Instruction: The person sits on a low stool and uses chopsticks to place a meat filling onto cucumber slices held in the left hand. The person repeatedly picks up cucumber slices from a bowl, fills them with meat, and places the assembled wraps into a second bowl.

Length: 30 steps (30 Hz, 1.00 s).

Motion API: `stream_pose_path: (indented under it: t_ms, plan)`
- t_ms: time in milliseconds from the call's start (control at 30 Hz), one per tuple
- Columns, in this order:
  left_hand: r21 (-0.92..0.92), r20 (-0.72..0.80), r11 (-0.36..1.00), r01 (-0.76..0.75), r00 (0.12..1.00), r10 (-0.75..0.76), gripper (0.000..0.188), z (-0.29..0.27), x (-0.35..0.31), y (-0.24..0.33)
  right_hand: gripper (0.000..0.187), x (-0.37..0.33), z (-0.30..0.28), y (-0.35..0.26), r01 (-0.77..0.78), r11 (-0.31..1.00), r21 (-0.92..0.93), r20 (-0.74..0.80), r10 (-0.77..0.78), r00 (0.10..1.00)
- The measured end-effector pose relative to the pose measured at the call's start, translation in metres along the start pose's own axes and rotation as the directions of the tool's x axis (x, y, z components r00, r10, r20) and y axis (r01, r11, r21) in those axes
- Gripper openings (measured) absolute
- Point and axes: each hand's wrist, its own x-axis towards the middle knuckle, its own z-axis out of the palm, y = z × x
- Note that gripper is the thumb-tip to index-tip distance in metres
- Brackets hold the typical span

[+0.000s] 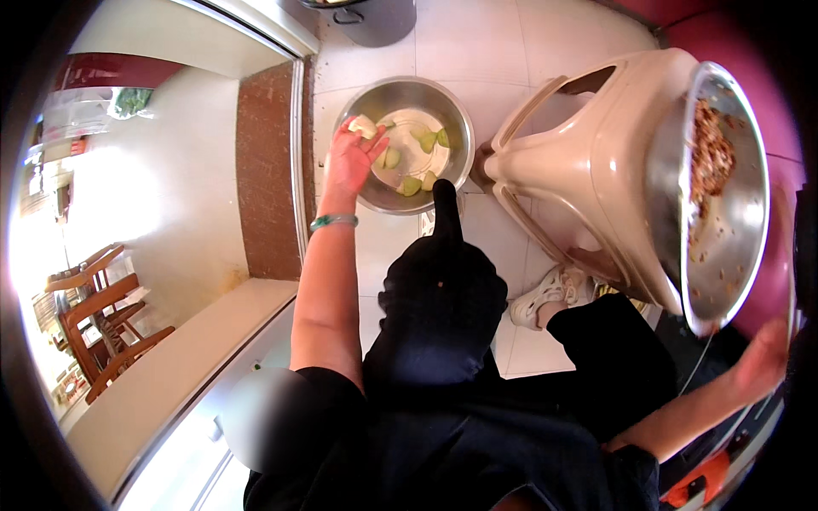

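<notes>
A pale peeled vegetable chunk (364, 126) sits pinched in the fingers of the left hand (349, 162), held over the near rim of a steel bowl (452, 111) on the tiled floor, where greenish cut pieces (411, 184) lie. The right hand (761, 358), far off, appears open; grip unclear.

No labels, signs or screens show in this view. The only possible package is a clear plastic bag (85, 111) with something green inside, far left in the room behind glass, too blurred to describe further.
</notes>
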Motion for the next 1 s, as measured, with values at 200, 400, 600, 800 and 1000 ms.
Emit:
stream_pose_path:
  t_ms: [200, 400, 600, 800, 1000]
  plan:
    - [-0.132, 0.472, 0.988, 0.077, 0.881, -0.006, 0.054, 0.119, -0.075, 0.087, 0.035, -0.006, 0.034, 0.025, 0.276, 0.834, -0.477, 0.067, -0.279, 0.958]
    - [-0.089, 0.790, 0.987, 0.137, 0.613, -0.014, 0.051, 0.283, -0.141, 0.112, 0.033, -0.018, 0.122, 0.029, 0.435, 0.821, -0.371, 0.244, -0.365, 0.898]
    - [-0.071, 0.869, 0.941, 0.330, 0.484, -0.104, 0.044, 0.366, -0.156, 0.086, 0.031, -0.016, 0.119, 0.025, 0.509, 0.815, -0.278, 0.152, -0.486, 0.861]
    - [0.046, 0.908, 0.932, 0.360, 0.373, -0.188, 0.059, 0.388, -0.176, 0.034, 0.035, -0.017, 0.132, 0.030, 0.693, 0.261, -0.672, 0.465, -0.580, 0.669]
    - [0.088, 0.929, 0.928, 0.363, 0.307, -0.208, 0.055, 0.393, -0.184, 0.017, 0.019, -0.015, 0.140, 0.049, 0.722, 0.064, -0.689, 0.633, -0.432, 0.642]
